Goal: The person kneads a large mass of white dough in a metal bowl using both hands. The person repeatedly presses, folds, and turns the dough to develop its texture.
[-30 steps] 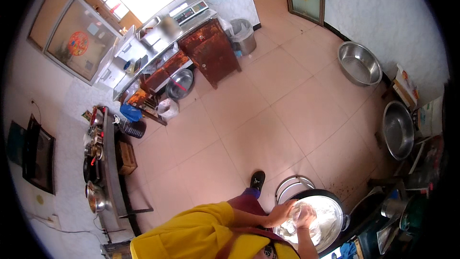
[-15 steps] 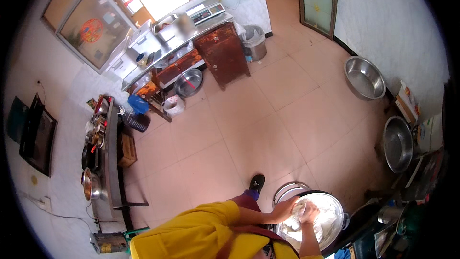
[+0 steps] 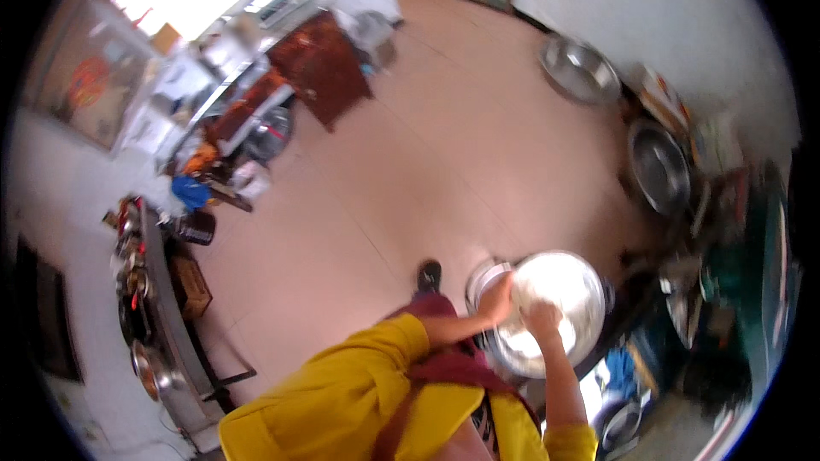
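A wide metal basin [image 3: 581, 344] holds a white, pale floury mass [image 3: 547, 282] at the lower right. My left hand [image 3: 497, 299] is closed at the basin's left rim, gripping it. My right hand [image 3: 542, 321] is down inside on the white mass; motion smears its fingers, and what they may hold is unclear. A round metal stand [image 3: 478, 277] shows just left of the basin. Below my yellow sleeves is my dark shoe [image 3: 429, 276] on the tiled floor.
A cluttered steel counter with a rusty cabinet [image 3: 316, 64] stands at the back left. A shelf of pots [image 3: 154, 316] lines the left wall. Two steel tubs [image 3: 658, 166] lean or lie along the right wall, beside dark stacked clutter [image 3: 709, 307].
The whole view has swung and blurred, so the room sits higher and farther left and the basin higher in the picture. Both hands stay at the basin, the right one still inside.
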Tool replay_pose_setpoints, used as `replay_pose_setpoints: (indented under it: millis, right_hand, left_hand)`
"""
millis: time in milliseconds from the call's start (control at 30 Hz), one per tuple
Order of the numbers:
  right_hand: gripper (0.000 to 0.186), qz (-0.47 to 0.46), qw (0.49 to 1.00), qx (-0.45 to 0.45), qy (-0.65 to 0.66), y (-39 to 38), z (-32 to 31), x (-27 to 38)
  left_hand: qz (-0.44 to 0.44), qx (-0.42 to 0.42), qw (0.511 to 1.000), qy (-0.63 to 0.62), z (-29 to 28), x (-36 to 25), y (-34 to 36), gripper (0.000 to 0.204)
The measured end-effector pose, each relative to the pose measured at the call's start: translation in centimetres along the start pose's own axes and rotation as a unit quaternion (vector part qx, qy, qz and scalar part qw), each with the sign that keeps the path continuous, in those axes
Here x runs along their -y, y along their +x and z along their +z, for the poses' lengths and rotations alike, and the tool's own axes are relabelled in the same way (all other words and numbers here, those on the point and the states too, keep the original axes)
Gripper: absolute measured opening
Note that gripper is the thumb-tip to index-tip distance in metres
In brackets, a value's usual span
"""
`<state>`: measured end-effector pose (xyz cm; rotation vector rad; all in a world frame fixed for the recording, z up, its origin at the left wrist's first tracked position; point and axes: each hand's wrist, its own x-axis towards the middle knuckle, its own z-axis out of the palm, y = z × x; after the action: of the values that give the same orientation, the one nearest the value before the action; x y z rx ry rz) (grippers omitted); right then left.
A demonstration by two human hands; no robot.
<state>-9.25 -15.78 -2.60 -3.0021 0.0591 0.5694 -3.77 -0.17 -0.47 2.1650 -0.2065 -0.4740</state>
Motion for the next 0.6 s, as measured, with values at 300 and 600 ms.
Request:
replay_pose_setpoints:
  millis: [300, 600]
  right_hand:
    - [0.041, 0.016, 0.996, -0.088, 0.03, -5.6, -1.0, 0.4]
    - [0.041, -0.031, 0.946, -0.287, 0.149, -4.1, 1.8, -0.1]
  left_hand:
    - [0.044, -0.082, 0.995, 0.042, 1.5, -0.2, 1.0, 0.037]
    - [0.088, -0.063, 0.993, 0.039, 1.0, -0.1, 1.2, 0.027]
